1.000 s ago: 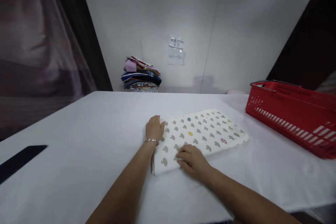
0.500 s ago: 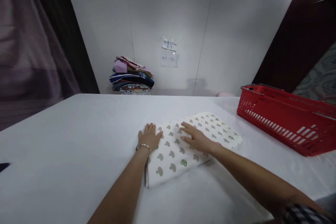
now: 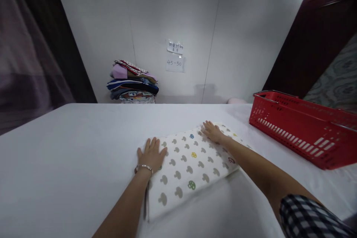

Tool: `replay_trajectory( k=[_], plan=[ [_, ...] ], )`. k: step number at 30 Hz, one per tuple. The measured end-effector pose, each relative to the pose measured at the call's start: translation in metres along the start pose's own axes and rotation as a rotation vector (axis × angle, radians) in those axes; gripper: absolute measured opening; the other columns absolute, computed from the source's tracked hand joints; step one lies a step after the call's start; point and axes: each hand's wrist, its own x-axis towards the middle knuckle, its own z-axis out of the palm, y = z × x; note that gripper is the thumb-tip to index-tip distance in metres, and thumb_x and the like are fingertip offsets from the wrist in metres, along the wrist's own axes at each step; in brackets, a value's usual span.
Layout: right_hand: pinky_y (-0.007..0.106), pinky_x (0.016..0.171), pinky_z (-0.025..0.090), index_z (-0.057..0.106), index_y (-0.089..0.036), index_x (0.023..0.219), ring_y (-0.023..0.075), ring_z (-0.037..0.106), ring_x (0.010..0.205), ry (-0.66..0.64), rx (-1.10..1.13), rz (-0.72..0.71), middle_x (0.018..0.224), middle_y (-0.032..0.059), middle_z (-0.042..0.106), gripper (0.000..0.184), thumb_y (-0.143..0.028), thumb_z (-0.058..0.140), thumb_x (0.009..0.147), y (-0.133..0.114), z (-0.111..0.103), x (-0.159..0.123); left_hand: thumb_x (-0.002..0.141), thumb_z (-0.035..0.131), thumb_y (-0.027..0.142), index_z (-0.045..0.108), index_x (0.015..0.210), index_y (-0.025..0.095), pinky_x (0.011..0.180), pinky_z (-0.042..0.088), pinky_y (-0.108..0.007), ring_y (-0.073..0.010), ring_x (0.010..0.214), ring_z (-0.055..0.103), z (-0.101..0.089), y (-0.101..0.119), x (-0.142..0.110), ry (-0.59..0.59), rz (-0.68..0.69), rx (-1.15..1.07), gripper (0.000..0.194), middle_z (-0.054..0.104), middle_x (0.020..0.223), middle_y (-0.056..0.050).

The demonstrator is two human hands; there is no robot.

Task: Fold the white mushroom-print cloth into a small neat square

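Observation:
A folded white cloth point(image 3: 186, 165) printed with small grey and coloured mushrooms lies on the white table point(image 3: 69, 156) in front of me. My left hand point(image 3: 150, 153), with a bracelet at the wrist, lies flat with fingers spread on the cloth's left edge. My right hand point(image 3: 212, 132) reaches across and rests flat, fingers stretched out, on the cloth's far edge. Neither hand grips anything.
A red plastic basket point(image 3: 301, 126) with metal handles stands at the table's right. A stack of folded clothes point(image 3: 132, 81) sits at the far edge against the white wall, below two paper notes point(image 3: 175, 56). A dark curtain hangs at the left.
My right hand has slid from the cloth's near edge across to its far edge. My left hand has stayed on the left edge. The view has shifted to the right.

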Motion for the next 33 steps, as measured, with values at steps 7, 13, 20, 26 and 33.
replay_trajectory(
  k=[7,13,20,26,33],
  plan=[
    [0.053,0.109,0.01,0.025,-0.018,0.144,0.0261,0.009,0.139,-0.026,-0.034,0.168,0.152,0.0076,0.015,0.064,-0.055,0.025,0.092,0.05,0.006,0.007,0.088,0.02,0.049,0.028,0.143,0.02,0.108,0.014,-0.06,-0.0265,0.141,0.005,-0.001,0.001,0.0,0.002,0.006,-0.005,0.063,0.013,0.153,-0.001],
    [0.05,0.109,0.013,0.026,-0.022,0.144,0.025,0.011,0.139,-0.042,-0.029,0.152,0.152,0.0063,0.017,0.063,-0.058,0.021,0.091,0.053,0.003,0.01,0.088,0.021,0.05,0.028,0.143,0.022,0.109,0.014,-0.059,-0.0263,0.141,0.003,-0.003,0.002,-0.001,-0.012,-0.01,-0.003,0.063,0.013,0.153,0.0],
    [0.055,0.109,0.005,0.023,-0.024,0.145,0.0256,-0.001,0.14,0.0,-0.024,0.183,0.153,0.006,0.01,0.059,-0.053,0.021,0.093,0.087,-0.005,-0.042,0.087,0.017,0.053,0.027,0.144,0.024,0.109,0.015,-0.059,-0.0246,0.141,0.001,0.001,0.001,0.002,-0.009,-0.011,-0.001,0.064,0.011,0.154,0.003],
    [0.035,0.113,0.014,0.025,-0.015,0.145,0.0211,0.01,0.14,-0.05,0.074,0.183,0.153,0.0061,0.013,0.067,-0.054,0.03,0.091,0.108,0.002,-0.069,0.086,0.017,0.054,0.026,0.144,0.022,0.109,0.016,-0.059,-0.0254,0.141,0.002,0.0,0.003,0.003,-0.009,-0.014,0.011,0.066,0.012,0.153,0.002],
    [0.032,0.109,0.025,0.035,-0.017,0.141,0.0212,0.032,0.133,0.071,0.261,0.303,0.148,0.0056,0.029,0.06,-0.052,0.022,0.094,0.113,-0.015,-0.09,0.086,0.02,0.053,0.028,0.143,0.021,0.108,0.016,-0.059,-0.0288,0.14,0.006,-0.004,0.006,0.001,0.004,0.003,-0.018,0.065,0.014,0.154,0.0]
  ],
)
